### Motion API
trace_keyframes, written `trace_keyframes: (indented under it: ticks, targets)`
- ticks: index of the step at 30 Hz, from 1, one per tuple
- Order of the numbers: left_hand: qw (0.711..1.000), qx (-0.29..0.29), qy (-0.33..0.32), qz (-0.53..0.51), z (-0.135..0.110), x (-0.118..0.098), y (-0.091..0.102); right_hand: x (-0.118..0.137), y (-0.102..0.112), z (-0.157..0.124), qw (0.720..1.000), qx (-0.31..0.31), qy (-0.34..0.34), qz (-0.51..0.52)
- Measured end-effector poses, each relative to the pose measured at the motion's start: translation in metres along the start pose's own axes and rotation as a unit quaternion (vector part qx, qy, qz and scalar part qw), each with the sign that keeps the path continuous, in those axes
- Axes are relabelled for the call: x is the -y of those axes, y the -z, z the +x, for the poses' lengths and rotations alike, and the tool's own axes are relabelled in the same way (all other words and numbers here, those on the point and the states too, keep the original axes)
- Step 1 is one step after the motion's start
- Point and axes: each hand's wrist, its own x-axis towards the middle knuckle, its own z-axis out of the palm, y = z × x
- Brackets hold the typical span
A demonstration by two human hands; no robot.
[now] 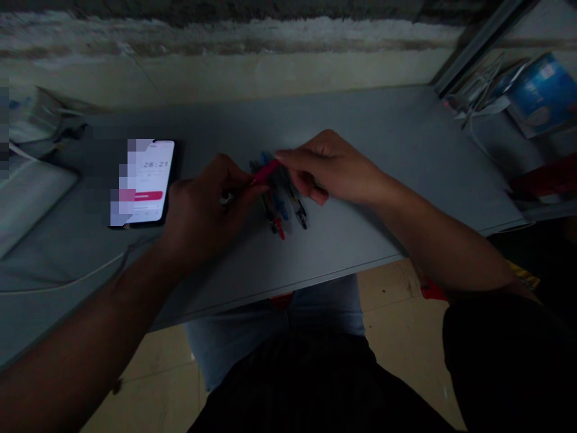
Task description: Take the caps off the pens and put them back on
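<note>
My left hand (202,207) is closed, its thumb and forefinger pinching one end of a pink, pen-like stick (265,171). At the other end, the fingertips of my right hand (331,165) grip the same stick, so it spans between both hands above the table. Something small and shiny shows by the curled fingers of my left hand; I cannot make out what it is. Under the stick several pens lie side by side on the table: a black pen (297,207), a blue pen (282,207) and a red pen (279,227) among them. My hands partly hide their far ends.
A lit phone (151,180) lies on the grey table (360,114) left of my left hand. A white cable (90,279) runs across the left side. A blue package (543,93) and tangled cables sit at the right end. The wall (270,75) bounds the back.
</note>
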Motion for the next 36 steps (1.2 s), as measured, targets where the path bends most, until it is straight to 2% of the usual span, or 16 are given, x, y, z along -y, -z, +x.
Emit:
trace_keyframes:
  ticks: [2,5,8,10,13,17,20,24,30,34,36]
  targets:
    - [1.0,-0.008,0.014,-0.021,-0.002,-0.005,-0.002,0.0,-0.002,0.0,1.0,-0.022,-0.011,-0.006]
    - [0.996,0.001,0.039,-0.086,-0.002,-0.012,-0.004,-0.003,-0.003,0.003,0.999,-0.027,0.012,-0.017]
    - [0.972,0.05,0.077,-0.218,0.002,-0.015,-0.003,-0.005,-0.003,0.005,0.997,-0.039,0.048,0.036]
    - [0.953,0.099,0.1,-0.269,0.007,-0.015,0.0,-0.005,-0.004,0.005,0.994,-0.061,0.076,0.057]
    - [0.946,0.151,0.11,-0.264,0.011,-0.012,0.003,-0.005,-0.005,0.004,0.989,-0.097,0.097,0.049]
    - [0.945,0.173,0.091,-0.261,0.009,-0.009,0.003,-0.008,-0.004,0.005,0.985,-0.108,0.084,0.105]
    - [0.944,0.166,0.08,-0.274,0.007,-0.009,0.0,-0.012,-0.004,0.009,0.982,-0.069,0.08,0.155]
    - [0.948,0.189,0.061,-0.249,0.006,-0.008,-0.003,-0.014,-0.004,0.012,0.986,-0.021,0.069,0.15]
    - [0.983,0.11,0.069,-0.133,0.001,-0.014,-0.007,-0.011,-0.008,0.007,0.984,-0.07,0.091,0.14]
    - [0.969,0.092,0.088,-0.211,-0.003,-0.012,-0.008,-0.005,-0.009,0.004,0.981,-0.089,0.061,0.164]
    - [0.96,0.096,0.053,-0.256,-0.005,-0.007,-0.007,-0.002,-0.008,0.006,0.978,-0.108,0.031,0.175]
